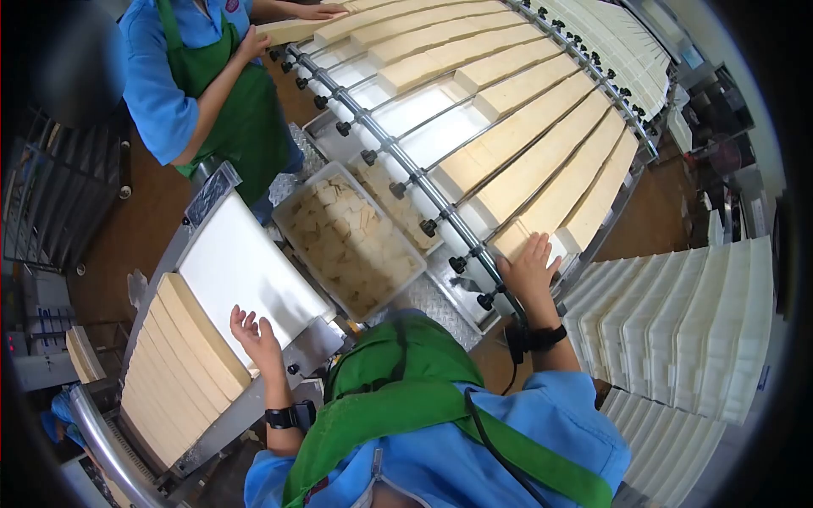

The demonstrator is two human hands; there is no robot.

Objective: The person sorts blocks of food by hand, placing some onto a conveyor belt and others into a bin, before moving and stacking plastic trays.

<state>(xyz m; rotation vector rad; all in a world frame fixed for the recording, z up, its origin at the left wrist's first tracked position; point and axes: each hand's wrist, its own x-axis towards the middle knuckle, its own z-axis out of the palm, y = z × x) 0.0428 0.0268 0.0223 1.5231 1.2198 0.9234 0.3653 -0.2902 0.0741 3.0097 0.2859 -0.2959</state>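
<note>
My right hand (532,267) lies with its fingers stretched out over the near end of a long cream-coloured slab (555,182) in a railed rack. More such slabs lie side by side there, parted by thin metal rods. My left hand (258,339) hovers with fingers spread at the edge of a white conveyor belt (254,267), holding nothing. Just left of it, several cream slabs (182,360) stand packed in a row on the belt.
Between belt and rack sits a clear bin (421,264) of broken cream pieces. A co-worker in a green apron (246,127) handles a slab across from me. Stacked white trays (677,330) rise at my right. A metal rail (398,161) with black knobs edges the rack.
</note>
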